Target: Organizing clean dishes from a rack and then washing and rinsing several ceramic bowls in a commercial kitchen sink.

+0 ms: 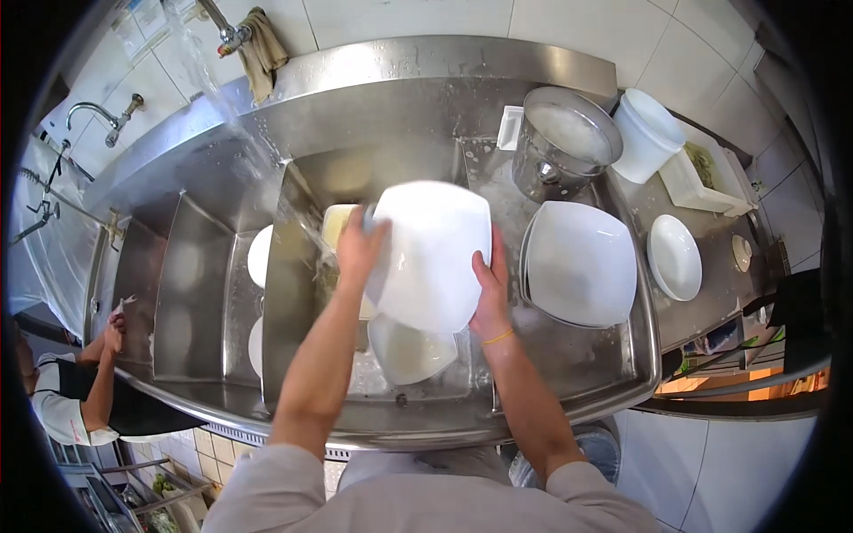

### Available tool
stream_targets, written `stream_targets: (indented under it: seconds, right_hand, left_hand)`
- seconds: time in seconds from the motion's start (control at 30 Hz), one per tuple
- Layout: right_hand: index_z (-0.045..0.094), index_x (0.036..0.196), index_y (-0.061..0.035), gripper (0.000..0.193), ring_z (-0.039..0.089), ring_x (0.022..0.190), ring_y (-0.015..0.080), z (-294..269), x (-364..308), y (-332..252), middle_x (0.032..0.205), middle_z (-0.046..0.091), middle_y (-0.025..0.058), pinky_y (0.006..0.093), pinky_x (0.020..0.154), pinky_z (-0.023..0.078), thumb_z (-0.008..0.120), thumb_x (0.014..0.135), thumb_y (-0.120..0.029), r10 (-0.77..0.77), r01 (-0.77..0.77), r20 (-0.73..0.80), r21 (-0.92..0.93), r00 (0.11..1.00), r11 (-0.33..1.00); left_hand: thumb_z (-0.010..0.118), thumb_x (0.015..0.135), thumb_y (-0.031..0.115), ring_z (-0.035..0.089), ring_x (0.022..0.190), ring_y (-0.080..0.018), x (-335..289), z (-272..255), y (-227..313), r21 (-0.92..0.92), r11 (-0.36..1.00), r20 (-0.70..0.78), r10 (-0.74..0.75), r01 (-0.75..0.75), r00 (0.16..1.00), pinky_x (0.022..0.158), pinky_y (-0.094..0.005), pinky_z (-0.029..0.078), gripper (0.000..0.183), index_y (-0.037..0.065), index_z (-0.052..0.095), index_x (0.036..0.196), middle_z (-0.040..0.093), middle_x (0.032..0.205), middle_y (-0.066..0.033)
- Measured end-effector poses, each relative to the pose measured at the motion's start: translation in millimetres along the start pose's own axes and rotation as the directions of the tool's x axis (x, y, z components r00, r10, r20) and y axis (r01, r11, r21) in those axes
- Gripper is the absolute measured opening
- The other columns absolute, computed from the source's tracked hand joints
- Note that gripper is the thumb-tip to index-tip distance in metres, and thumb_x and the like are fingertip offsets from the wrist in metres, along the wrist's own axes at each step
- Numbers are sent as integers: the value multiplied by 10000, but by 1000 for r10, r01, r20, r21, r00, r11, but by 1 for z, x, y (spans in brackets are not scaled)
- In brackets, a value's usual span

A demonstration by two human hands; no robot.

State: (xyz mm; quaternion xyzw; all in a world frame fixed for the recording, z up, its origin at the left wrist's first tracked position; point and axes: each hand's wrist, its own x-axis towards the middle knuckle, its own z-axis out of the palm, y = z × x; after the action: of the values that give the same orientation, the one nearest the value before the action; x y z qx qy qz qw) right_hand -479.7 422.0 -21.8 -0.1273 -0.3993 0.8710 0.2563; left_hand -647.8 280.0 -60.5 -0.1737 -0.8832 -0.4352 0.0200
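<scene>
Both my hands hold a large white square plate (435,253) above the steel sink basin (293,293). My left hand (358,251) presses on the plate's left edge, next to a yellow sponge (338,224). Gripping the plate's right edge is my right hand (490,293), which wears a yellow wristband. A stream of water (240,133) falls from the wall tap (227,31) into the basin at the left of the plate. Another white plate (410,351) lies in the basin under it.
A stack of white square plates (579,264) rests on the drainboard at right, with a steel pot (566,142), a white bucket (647,135) and a small round plate (674,257) beyond. White dishes (259,256) lie in the left basin. Another person (89,382) stands at far left.
</scene>
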Motion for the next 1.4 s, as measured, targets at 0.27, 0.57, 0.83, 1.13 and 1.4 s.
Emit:
stream_targets:
  seconds: [0.27,0.57,0.83,1.13,1.4]
  right_hand:
    - [221,1374,-33,718,408,1181,237,57,-17,10,1307,387,139,359,1023,292,594,761,-52,-314,308,-175,-61,933,949]
    - [597,1011,37,210,551,826,106,72,21,38,945,620,40,276,746,445,607,832,-70,-366,272,-359,-287,858,918]
    - [601,1038,53,290,631,794,206,26,-10,-22,937,646,117,338,706,508,644,805,-114,160,-179,-101,-224,982,958]
    - [617,967,72,316,608,726,192,-139,-12,-196,855,656,137,344,658,484,659,772,-172,-359,-185,-384,-858,851,479]
    - [562,1053,83,474,606,938,371,-240,-1,-208,971,631,243,431,829,450,575,845,-343,-417,-521,-451,-851,789,-67]
  left_hand:
    - [676,693,4,571,998,-275,-70,-54,54,-803,368,307,-417,468,855,842,-398,482,528,-68,475,1176,572,1123,-176]
    - [646,719,42,481,1125,-254,-91,-23,87,-915,400,-75,-300,55,951,954,-392,393,711,-50,319,1345,451,1300,-166]
    - [409,941,376,571,973,-191,-31,-41,87,-981,173,96,73,82,993,851,-329,474,456,55,465,1260,571,1113,-92]
    - [480,830,413,581,988,-392,-104,-3,42,-595,-78,778,191,800,598,801,-462,504,645,-32,393,1288,536,1176,-240]
    - [489,818,351,595,938,-378,-92,-57,-44,-696,3,712,-131,718,690,780,-440,522,597,-43,395,1256,539,1142,-231]
